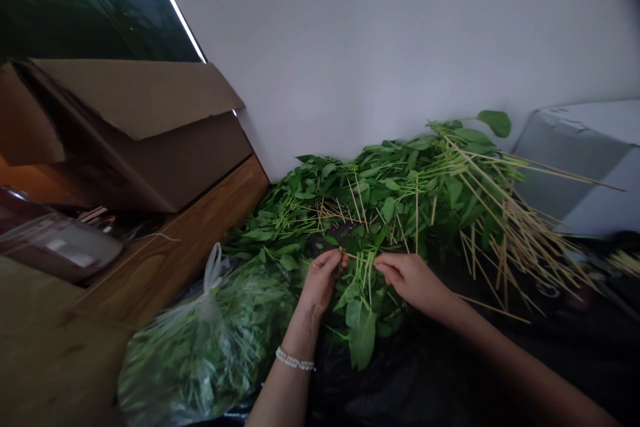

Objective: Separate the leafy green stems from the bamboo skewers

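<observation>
In front of me my left hand (324, 277) is closed in a pinch, with a beaded bracelet (295, 360) on its wrist. A thin tan strand (354, 255) runs from its fingertips toward my right hand (407, 275), whose thumb and fingers are also pinched together. Whether the strand is a stem or a tie, I cannot tell. It crosses a small bunch of leafy greens (363, 330), whose pale green stems stand between both hands and whose leaves hang toward me. The strand's right end is hidden near my right fingertips.
Behind my hands lies a long heap of leafy greens (395, 160), with straw-coloured stick-like stalks (525, 240) fanning right. A tied clear plastic bag (210, 340) of greens stands left. An open cardboard box (165, 160) rests on a wooden surface (200, 230); a white box (590, 160) is at right.
</observation>
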A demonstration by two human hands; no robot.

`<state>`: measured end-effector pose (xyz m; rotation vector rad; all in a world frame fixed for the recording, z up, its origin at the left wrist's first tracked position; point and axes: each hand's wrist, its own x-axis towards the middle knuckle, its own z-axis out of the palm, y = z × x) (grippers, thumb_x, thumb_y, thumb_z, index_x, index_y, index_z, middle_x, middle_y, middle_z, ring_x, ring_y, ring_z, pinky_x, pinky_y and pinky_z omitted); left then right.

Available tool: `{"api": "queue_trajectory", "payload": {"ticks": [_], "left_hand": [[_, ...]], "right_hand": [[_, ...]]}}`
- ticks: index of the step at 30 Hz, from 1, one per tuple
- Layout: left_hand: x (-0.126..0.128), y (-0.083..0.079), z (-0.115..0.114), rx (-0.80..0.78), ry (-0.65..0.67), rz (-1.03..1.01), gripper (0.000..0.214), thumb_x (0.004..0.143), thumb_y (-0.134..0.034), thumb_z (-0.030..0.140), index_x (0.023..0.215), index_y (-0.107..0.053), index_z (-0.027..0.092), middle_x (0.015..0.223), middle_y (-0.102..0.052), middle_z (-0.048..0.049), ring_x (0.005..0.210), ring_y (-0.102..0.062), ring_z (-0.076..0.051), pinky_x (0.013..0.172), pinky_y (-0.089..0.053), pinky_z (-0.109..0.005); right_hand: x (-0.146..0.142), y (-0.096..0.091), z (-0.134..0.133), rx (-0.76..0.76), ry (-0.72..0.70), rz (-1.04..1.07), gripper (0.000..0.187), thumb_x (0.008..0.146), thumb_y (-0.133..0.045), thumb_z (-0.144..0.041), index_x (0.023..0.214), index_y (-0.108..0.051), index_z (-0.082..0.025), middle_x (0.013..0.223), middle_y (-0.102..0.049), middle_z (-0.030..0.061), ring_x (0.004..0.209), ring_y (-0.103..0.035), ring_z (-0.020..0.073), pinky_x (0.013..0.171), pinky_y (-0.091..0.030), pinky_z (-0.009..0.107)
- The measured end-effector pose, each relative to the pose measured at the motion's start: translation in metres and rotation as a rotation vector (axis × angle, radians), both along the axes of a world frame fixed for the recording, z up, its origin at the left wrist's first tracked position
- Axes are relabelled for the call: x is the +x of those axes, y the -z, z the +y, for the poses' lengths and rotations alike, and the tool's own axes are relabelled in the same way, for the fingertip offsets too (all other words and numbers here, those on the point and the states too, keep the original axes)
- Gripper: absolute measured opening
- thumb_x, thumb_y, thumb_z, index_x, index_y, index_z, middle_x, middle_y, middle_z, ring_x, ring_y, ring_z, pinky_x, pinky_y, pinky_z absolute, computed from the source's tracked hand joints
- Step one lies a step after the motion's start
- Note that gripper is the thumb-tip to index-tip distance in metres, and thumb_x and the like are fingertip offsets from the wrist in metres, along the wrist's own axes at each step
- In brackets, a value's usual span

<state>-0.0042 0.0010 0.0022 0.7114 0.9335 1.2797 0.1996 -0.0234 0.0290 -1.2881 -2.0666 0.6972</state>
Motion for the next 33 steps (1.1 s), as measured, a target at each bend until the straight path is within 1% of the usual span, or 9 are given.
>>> {"api": "queue_trajectory", "payload": {"ticks": [4,8,11,15,19,26,29,33], "left_hand": [[0.000,0.000,0.000,0.001,-0.004,-0.001,0.031,0.055,-0.087,0.031,0.076,-0.074,0.013,0.072,-0.070,-0.0028,0.062,-0.059,-0.008,0.062,-0.046,-0.019],[-0.001,0.001,0.001,0.025,-0.015,0.037,0.031,0.054,-0.087,0.033,0.074,-0.074,0.014,0.071,-0.070,-0.0024,0.062,-0.059,-0.008,0.063,-0.046,-0.020],[-0.002,0.003,0.002,0.056,-0.018,0.076,0.030,0.056,-0.086,0.034,0.073,-0.074,0.014,0.069,-0.070,-0.0024,0.063,-0.059,-0.009,0.067,-0.047,-0.022],[-0.004,0.007,0.003,0.098,-0.038,0.147,0.030,0.057,-0.085,0.034,0.076,-0.075,0.014,0.072,-0.071,-0.0036,0.066,-0.061,-0.011,0.072,-0.047,-0.024],[-0.006,0.011,0.004,0.110,-0.019,0.202,0.029,0.059,-0.084,0.034,0.078,-0.075,0.014,0.072,-0.072,-0.0043,0.068,-0.062,-0.013,0.075,-0.047,-0.026],[-0.004,0.009,0.003,0.118,0.004,0.233,0.028,0.060,-0.083,0.035,0.077,-0.075,0.014,0.068,-0.070,-0.0038,0.066,-0.061,-0.013,0.072,-0.046,-0.026],[-0.003,0.008,0.002,0.112,0.009,0.191,0.027,0.059,-0.084,0.033,0.075,-0.075,0.013,0.067,-0.069,-0.0031,0.065,-0.060,-0.012,0.071,-0.046,-0.025],[-0.003,0.007,0.000,0.042,0.039,0.101,0.030,0.055,-0.086,0.032,0.074,-0.074,0.012,0.067,-0.069,-0.0029,0.063,-0.059,-0.010,0.068,-0.046,-0.022]], "right_hand": [[0.000,0.001,0.000,0.009,0.003,0.000,0.029,0.091,-0.040,-0.029,0.088,-0.068,-0.022,0.076,-0.068,0.0018,0.069,-0.061,0.0158,0.066,-0.041,0.025],[-0.001,0.002,0.001,0.015,0.006,-0.027,0.030,0.091,-0.040,-0.030,0.087,-0.069,-0.022,0.080,-0.069,0.0029,0.074,-0.063,0.0170,0.070,-0.043,0.026],[-0.001,0.005,0.001,0.027,0.012,-0.060,0.029,0.091,-0.040,-0.029,0.089,-0.069,-0.023,0.084,-0.071,0.0034,0.079,-0.064,0.0178,0.073,-0.044,0.027],[-0.001,0.007,0.002,0.047,0.031,-0.081,0.028,0.091,-0.041,-0.028,0.092,-0.069,-0.025,0.087,-0.071,0.0032,0.082,-0.065,0.0178,0.075,-0.044,0.026],[-0.002,0.008,0.001,0.055,0.034,-0.086,0.028,0.090,-0.042,-0.027,0.091,-0.070,-0.026,0.088,-0.072,0.0031,0.085,-0.065,0.0181,0.076,-0.044,0.026],[-0.002,0.006,0.000,0.049,0.028,-0.102,0.029,0.091,-0.041,-0.026,0.092,-0.069,-0.025,0.089,-0.072,0.0032,0.086,-0.065,0.0179,0.077,-0.044,0.026],[-0.003,0.007,0.000,0.043,0.030,-0.100,0.028,0.090,-0.041,-0.026,0.091,-0.069,-0.025,0.087,-0.072,0.0031,0.085,-0.065,0.0176,0.076,-0.044,0.026],[-0.004,0.009,0.000,0.039,0.034,-0.107,0.029,0.091,-0.040,-0.026,0.092,-0.069,-0.024,0.088,-0.072,0.0035,0.084,-0.064,0.0174,0.074,-0.043,0.025]]}}
